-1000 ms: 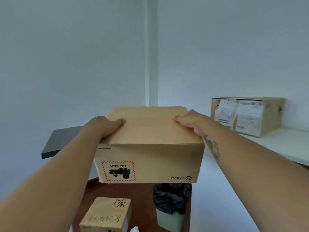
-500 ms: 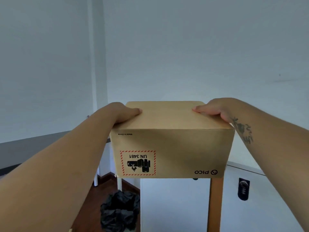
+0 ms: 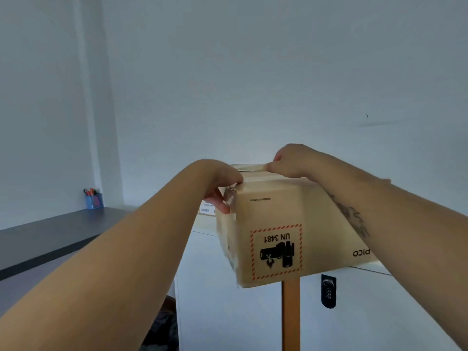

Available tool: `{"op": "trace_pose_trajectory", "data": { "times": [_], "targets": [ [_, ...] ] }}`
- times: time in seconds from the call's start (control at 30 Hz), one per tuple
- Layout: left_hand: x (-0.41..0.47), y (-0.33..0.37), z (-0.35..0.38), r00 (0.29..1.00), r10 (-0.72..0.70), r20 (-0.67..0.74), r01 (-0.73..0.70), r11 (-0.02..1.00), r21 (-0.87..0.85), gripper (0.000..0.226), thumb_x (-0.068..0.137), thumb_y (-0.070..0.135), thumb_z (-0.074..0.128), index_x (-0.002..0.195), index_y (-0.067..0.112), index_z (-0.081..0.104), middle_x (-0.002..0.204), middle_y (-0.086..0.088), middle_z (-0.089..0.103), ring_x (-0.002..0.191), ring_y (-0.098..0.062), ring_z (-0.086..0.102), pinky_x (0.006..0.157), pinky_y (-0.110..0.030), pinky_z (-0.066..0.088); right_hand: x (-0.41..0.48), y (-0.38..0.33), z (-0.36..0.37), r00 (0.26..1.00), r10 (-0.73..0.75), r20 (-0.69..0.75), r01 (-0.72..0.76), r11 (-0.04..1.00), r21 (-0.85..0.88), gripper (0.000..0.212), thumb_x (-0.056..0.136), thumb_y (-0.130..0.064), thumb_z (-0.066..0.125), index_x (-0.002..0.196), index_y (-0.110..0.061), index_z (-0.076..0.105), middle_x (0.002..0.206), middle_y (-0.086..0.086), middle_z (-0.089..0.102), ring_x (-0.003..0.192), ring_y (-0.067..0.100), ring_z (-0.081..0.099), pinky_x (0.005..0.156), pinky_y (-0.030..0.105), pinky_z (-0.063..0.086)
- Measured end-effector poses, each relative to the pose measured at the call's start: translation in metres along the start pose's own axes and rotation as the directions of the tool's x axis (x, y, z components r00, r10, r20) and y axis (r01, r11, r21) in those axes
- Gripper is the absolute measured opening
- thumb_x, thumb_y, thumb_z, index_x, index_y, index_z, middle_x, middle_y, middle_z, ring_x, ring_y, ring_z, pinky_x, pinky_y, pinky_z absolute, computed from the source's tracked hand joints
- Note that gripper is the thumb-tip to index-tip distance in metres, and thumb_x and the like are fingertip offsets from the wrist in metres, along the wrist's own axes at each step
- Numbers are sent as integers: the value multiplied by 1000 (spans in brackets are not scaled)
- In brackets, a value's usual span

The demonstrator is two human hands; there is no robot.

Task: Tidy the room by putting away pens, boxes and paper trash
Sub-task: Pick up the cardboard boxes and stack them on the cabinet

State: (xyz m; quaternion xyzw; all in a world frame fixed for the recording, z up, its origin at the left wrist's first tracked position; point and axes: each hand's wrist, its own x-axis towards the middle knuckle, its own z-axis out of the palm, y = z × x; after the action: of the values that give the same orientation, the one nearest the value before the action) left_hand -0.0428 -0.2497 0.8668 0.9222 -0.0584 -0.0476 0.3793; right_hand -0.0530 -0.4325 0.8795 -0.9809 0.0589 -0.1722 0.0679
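A brown cardboard box (image 3: 286,224) with an upside-down red-bordered UN 3481 label and PICO print is held up in front of me at the top edge of a white cabinet (image 3: 228,287). My left hand (image 3: 222,188) grips its upper left corner. My right hand (image 3: 291,160) grips the far top edge. Behind the box's left side, a second labelled box (image 3: 206,210) peeks out on the cabinet top. A blue pen holder (image 3: 94,200) with red pens stands far left on a dark shelf.
The dark grey shelf (image 3: 50,236) runs along the left wall. The cabinet front has a black combination lock (image 3: 328,291) and a wooden vertical strip (image 3: 290,315). A black trash bag (image 3: 162,328) shows at the bottom.
The view has swung further right and closer to the cabinet. The box has moved forward and to the right, up to the cabinet top, still held in both hands.
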Motion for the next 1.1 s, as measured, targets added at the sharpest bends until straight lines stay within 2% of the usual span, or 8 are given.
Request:
{"op": "trace_pose_trajectory", "data": {
  "times": [0.07,0.17,0.27,0.4,0.57,0.73,0.93,1.1],
  "targets": [
    [4,10,6,998,43,36,-41,998,-49,28,100,18,44,120,0,50,82,-17,74,66,-25,75,80,-34,60,-20,-22,-10,994,-31,102,20,995,102,61,93,-59,43,131,-13,57,140,6,50,125,29,48,97,37,40],
    [16,11,8,982,179,66,-174,982,-69,27,100,23,44,118,11,59,93,-8,71,77,-24,73,75,-33,61,-49,-27,-25,916,29,400,-96,985,147,66,86,-75,36,120,-23,59,134,8,47,122,31,46,82,38,38],
    [41,0,4,963,246,-110,-240,968,69,23,99,10,40,110,11,60,95,-6,67,77,-25,62,72,-34,54,-54,-19,-20,837,19,547,-73,994,77,71,78,-77,50,122,-22,57,125,2,57,105,23,58,87,36,49],
    [78,-18,4,888,343,-306,-265,926,267,27,94,4,39,108,10,62,108,-7,55,100,-28,55,89,-36,49,-49,-12,-17,883,-26,469,37,999,-15,50,88,-51,58,126,-18,59,124,6,61,116,27,61,89,34,48],
    [123,-32,14,817,473,-331,-308,842,442,37,96,16,40,132,18,50,131,-8,53,119,-29,49,95,-42,46,-37,15,-29,869,41,493,89,967,-238,71,94,-52,49,154,-39,12,162,2,16,145,27,24,113,37,23],
    [167,-30,21,737,591,-327,-378,763,525,40,102,27,35,140,26,45,141,-3,50,127,-29,44,100,-46,41,-12,50,-7,930,116,349,4,946,-325,71,96,-33,52,152,-44,10,152,8,38,123,27,53,101,36,44],
    [231,-41,26,795,585,-159,-431,730,531,49,102,49,32,149,36,33,160,4,26,148,-32,16,117,-57,17,16,87,54,989,134,-65,-147,944,-294,83,71,-75,60,141,-51,22,144,-12,41,131,26,40,106,58,27],
    [261,-50,39,692,685,-228,-543,702,460,49,96,56,41,141,36,46,149,4,45,144,-24,28,116,-57,19,46,99,74,980,103,-173,-155,934,-321,82,73,-76,56,142,-49,23,145,-8,40,135,28,37,113,62,7]
  ]
}}
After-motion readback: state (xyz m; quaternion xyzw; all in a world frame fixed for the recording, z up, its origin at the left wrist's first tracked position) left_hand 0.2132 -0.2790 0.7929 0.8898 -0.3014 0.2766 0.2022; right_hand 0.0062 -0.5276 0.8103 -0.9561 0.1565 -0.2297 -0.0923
